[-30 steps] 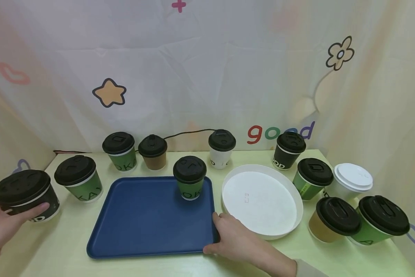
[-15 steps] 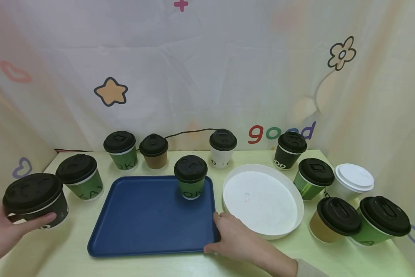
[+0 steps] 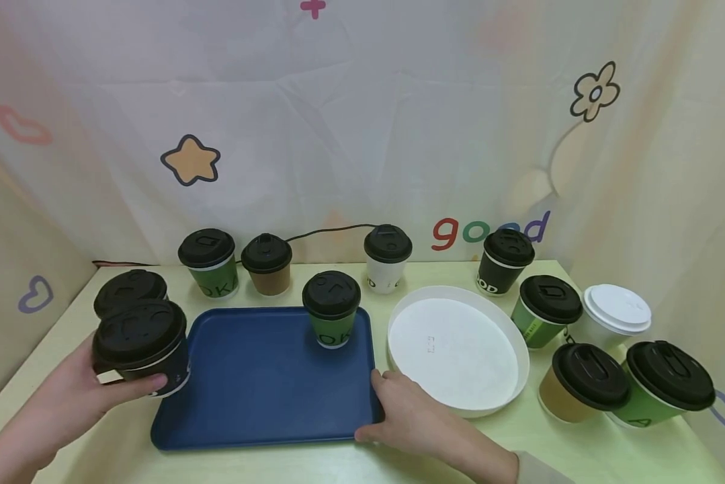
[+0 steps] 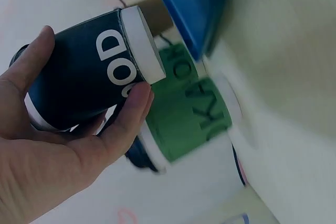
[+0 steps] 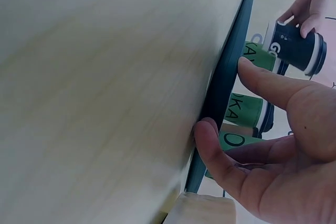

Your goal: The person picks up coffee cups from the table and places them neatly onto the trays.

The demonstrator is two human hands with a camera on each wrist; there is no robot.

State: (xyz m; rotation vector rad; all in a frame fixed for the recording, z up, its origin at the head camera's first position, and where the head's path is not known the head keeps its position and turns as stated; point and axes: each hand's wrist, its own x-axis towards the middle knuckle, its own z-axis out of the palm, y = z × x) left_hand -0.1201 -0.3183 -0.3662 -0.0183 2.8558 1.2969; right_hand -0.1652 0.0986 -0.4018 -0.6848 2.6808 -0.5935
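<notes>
My left hand (image 3: 87, 393) grips a large black paper coffee cup (image 3: 144, 339) with a black lid. It is held up over the tray's left edge, and white lettering on its side shows in the left wrist view. The blue tray (image 3: 259, 396) lies on the table, and my right hand (image 3: 407, 410) holds it by the front right corner, thumb at the front rim and fingers along the right side. A smaller green cup (image 3: 333, 312) with a black lid stands upright near the tray's back right corner. Behind the lifted cup, another green cup (image 4: 191, 121) is partly hidden.
Right of the tray sits a round white tray (image 3: 459, 349). Lidded cups line the back: green (image 3: 214, 269), brown (image 3: 268, 269), white (image 3: 386, 262) and black (image 3: 501, 265). Several more crowd the right side, among them a white-lidded cup (image 3: 616, 312) and a brown one (image 3: 580, 390).
My left hand has carried the black cup rightward from the table's left side to the tray's left edge, now overlapping the green cup behind. My right hand and the tray have stayed still.
</notes>
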